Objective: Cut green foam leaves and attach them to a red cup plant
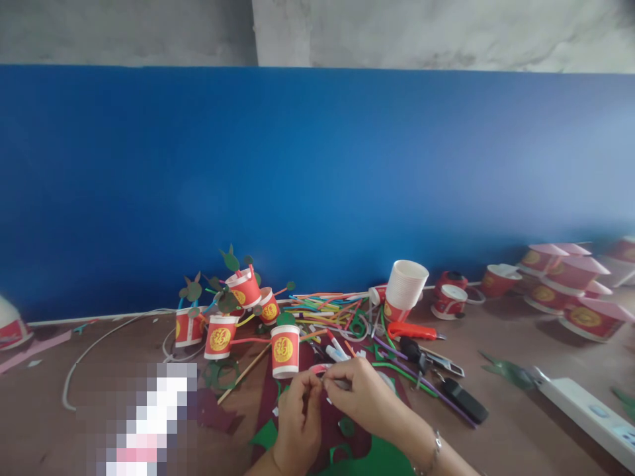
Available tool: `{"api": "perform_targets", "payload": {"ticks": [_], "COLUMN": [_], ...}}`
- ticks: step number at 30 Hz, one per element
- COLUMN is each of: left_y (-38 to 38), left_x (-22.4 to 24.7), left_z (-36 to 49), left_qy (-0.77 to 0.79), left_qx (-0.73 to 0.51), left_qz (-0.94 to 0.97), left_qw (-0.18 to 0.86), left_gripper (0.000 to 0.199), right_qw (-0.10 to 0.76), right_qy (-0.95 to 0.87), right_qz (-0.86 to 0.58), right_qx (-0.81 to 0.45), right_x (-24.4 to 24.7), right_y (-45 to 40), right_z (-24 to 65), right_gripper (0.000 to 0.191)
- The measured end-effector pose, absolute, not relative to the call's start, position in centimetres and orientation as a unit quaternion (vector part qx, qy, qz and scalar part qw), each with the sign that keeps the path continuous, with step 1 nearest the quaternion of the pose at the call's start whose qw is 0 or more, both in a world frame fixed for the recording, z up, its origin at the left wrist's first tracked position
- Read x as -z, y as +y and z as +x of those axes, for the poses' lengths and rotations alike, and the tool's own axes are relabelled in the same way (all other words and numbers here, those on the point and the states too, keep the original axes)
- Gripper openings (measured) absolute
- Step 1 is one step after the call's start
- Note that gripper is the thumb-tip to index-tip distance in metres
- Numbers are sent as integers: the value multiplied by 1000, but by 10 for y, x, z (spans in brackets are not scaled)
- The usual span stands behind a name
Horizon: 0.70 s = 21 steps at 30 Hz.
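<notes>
My left hand (300,420) and my right hand (364,396) meet fingertip to fingertip over the table, each closed in a pinch. Whatever lies between the fingertips is too small or hidden to name. Just behind them stands a red and white paper cup (285,350) with a yellow emblem and a green paper disc (286,320) at its rim. Part of a pinkish-white curved thing (320,368) shows at the fingertips. Dark red paper (265,403) and green paper (381,457) lie beneath my hands. A bracelet circles my right wrist.
Left of the cup stand several decorated paper cups (221,338). Behind are loose coloured pipe cleaners or straws (322,305) and a cup stack (407,284). An orange utility knife (411,331), black key fob (464,400), scissors (510,371) and white power strip (590,413) lie right. A blue panel (317,185) rises behind.
</notes>
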State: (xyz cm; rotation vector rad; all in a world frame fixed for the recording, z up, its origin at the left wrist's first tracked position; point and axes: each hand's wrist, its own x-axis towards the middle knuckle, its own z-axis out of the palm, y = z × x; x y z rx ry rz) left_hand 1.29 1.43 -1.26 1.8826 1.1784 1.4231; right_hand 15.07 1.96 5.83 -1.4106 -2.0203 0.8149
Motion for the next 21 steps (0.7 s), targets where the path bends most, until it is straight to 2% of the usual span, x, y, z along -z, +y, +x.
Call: {"api": "perform_targets", "payload": {"ticks": [5,7,10,15,17,21], "left_y": [4,2,5,17,20,20], "left_x": [19,21,17,11,11,14], "left_z": [14,15,17,18,18,19], "left_qy": [427,428,410,467,479,486], "left_qx": [-539,-536,-525,-553,-557,-556], "left_qz": [702,705,707,613,586,559], "left_qw": [185,178,237,317,342,376], "left_gripper": [22,21,24,34,37,41], "right_qw": [240,211,186,129,165,331], "right_qy": [-808,-803,-785,-774,-759,-764], "right_qz": [-531,-556,-591,-620,-630,-540], "right_qx": [-80,-40,3,12,3,-120], "right_x": [-67,-65,-54,-29,-25,-37], "right_y": [20,27,43,62,62,52], "right_z": [158,167,183,194,191,177], "right_gripper": [19,23,28,25,20,12]}}
